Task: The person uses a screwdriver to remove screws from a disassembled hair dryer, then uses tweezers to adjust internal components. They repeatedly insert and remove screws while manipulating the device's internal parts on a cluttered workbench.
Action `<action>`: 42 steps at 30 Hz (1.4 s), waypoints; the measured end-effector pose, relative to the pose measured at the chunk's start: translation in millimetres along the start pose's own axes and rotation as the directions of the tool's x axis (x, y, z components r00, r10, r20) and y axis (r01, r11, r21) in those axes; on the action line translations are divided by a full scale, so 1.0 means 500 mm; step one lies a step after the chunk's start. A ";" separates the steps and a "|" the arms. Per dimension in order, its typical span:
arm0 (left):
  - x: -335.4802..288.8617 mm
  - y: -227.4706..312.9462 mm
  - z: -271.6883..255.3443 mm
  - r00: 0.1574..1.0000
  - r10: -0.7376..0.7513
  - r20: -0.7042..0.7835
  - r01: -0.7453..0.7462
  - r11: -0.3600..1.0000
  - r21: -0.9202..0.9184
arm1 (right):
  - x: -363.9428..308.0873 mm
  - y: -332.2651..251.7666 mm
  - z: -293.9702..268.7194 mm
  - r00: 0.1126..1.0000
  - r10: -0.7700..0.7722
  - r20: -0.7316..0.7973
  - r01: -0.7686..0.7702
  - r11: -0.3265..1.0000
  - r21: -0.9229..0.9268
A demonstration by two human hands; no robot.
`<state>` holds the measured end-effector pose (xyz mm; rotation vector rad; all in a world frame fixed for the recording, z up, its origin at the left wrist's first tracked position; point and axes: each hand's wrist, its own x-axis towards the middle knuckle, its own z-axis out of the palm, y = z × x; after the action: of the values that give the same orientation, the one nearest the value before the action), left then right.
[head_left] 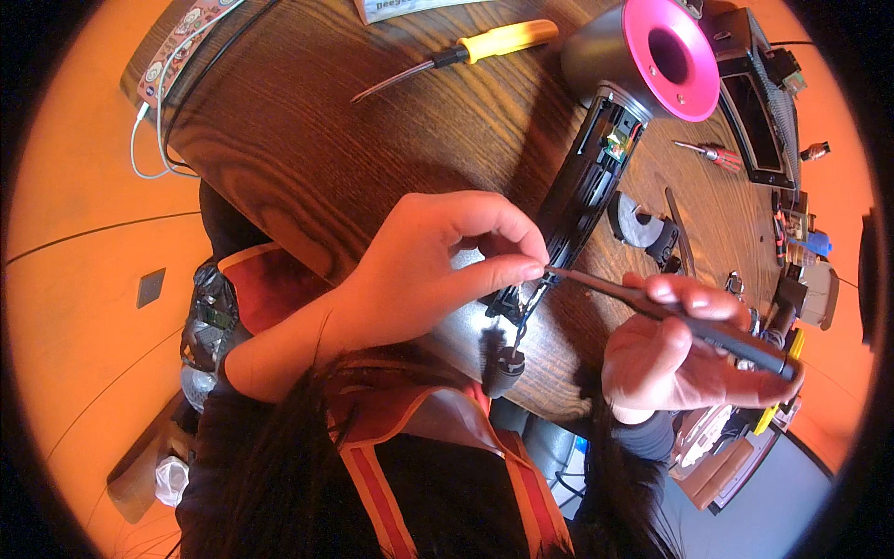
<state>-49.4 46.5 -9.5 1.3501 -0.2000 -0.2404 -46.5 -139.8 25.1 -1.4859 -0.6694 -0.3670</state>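
Observation:
A hair dryer (582, 186) with a pink ring lies on the wooden table, its dark handle opened so that green circuitry shows near the head. My left hand (438, 252) is over the handle's near end, thumb and forefinger pinched together. What they pinch is too small to make out. Between the fingers of my right hand (652, 363) is a slim dark screwdriver (736, 343), its tip meeting my left fingertips. Below them, thin wires run from the handle to a black ribbed cord end (504, 371). A curved grey and black part (638, 224) rests right of the handle.
On the table (279, 121) lie a yellow-handled screwdriver (507, 42), a red-handled screwdriver (722, 156) and dark tweezers (680, 228). A black boxy device (754, 112) stands at the far right, with assorted tools along that edge. A power strip (177, 56) with cables is at far left.

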 end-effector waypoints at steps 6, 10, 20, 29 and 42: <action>-0.014 -0.020 0.004 0.889 0.459 0.011 -0.389 0.740 0.549 | 0.005 -0.038 -0.006 0.902 0.060 0.427 0.037 0.976 -0.215; -0.025 -0.024 -0.001 0.814 0.579 0.040 -0.446 0.581 0.681 | 0.012 -0.026 0.038 0.752 -0.318 0.578 0.508 0.838 -0.199; -0.028 -0.013 0.014 0.825 0.562 -0.061 -0.341 0.580 0.740 | 0.024 -0.048 0.108 0.590 -0.317 0.742 0.733 0.595 -0.329; -0.018 -0.009 0.024 0.858 0.505 -0.095 -0.301 0.643 0.704 | 0.031 -0.047 0.117 0.665 -0.219 0.714 0.650 0.640 -0.410; -0.013 -0.017 0.020 0.869 0.484 -0.103 -0.291 0.668 0.685 | 0.036 -0.043 0.118 0.744 -0.189 0.641 0.571 0.676 -0.465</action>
<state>-58.8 37.4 -16.0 1.9782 -0.3551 0.4417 -56.9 -80.2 50.3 -2.1391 -1.4702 -0.5521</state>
